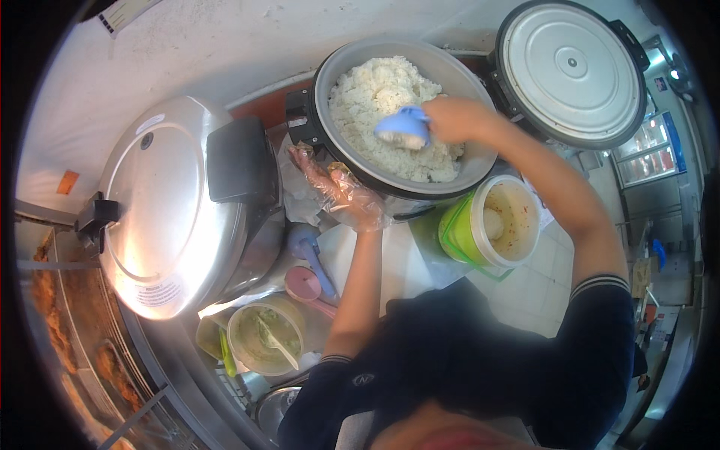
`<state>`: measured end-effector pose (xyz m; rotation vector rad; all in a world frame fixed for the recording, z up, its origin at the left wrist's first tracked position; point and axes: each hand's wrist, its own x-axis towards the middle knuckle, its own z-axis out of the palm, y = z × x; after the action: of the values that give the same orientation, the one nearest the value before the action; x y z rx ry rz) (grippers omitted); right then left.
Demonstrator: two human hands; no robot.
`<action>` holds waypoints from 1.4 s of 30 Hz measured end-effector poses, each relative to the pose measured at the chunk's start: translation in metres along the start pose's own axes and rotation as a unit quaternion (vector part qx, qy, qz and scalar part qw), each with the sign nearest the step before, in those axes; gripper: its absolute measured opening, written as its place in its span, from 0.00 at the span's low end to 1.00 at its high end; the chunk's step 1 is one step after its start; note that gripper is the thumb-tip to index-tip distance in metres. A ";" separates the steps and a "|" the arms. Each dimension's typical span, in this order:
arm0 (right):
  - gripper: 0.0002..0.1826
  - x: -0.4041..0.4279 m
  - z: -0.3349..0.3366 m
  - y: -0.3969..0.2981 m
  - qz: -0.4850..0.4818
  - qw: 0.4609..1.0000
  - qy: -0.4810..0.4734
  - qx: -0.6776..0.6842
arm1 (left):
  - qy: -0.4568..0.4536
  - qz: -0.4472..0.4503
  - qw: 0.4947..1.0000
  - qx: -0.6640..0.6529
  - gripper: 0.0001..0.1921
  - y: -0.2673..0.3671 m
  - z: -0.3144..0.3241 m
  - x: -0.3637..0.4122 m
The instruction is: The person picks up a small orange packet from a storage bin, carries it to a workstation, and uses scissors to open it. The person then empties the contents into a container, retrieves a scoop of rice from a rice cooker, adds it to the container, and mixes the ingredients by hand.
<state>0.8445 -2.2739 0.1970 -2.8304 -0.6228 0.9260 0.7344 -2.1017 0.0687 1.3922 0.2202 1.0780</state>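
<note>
A large open rice cooker (472,79) full of cooked white rice (382,84) stands before me. My right hand (454,119), bare, grips a light-blue plastic scoop (400,125) by its handle over the rice. The scoop is tilted, with rice showing at its mouth. My left hand (351,197) wears a clear plastic glove and rests low at the cooker's near left side. Its palm faces up, its fingers are spread, and nothing shows in it. White paper sheets (343,247) lie below that hand.
A second rice cooker (163,208), lid down, is at left. The open cooker's lid (571,62) stands at right. A green bucket (458,225) holds a rice lump. Near my left arm are a pink scoop (304,283), a blue scoop (304,242) and a tub (267,337) with a spoon.
</note>
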 end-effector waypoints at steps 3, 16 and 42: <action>0.11 -0.001 0.038 -0.043 -0.042 0.976 0.139 -0.164 | 0.004 0.013 1.000 0.005 0.34 0.004 -0.002 0.003; 0.06 -0.014 -0.006 0.014 0.072 0.936 -0.295 0.177 | -0.002 0.028 1.000 0.004 0.34 0.002 -0.002 0.001; 0.19 -0.293 0.197 0.279 0.171 0.876 0.380 0.242 | -0.290 0.038 0.955 -0.058 0.23 0.111 0.049 -0.212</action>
<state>0.6125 -2.6544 0.1371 -2.5369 0.1913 -0.0776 0.6016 -2.3062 0.0808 1.5558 -0.3212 0.6880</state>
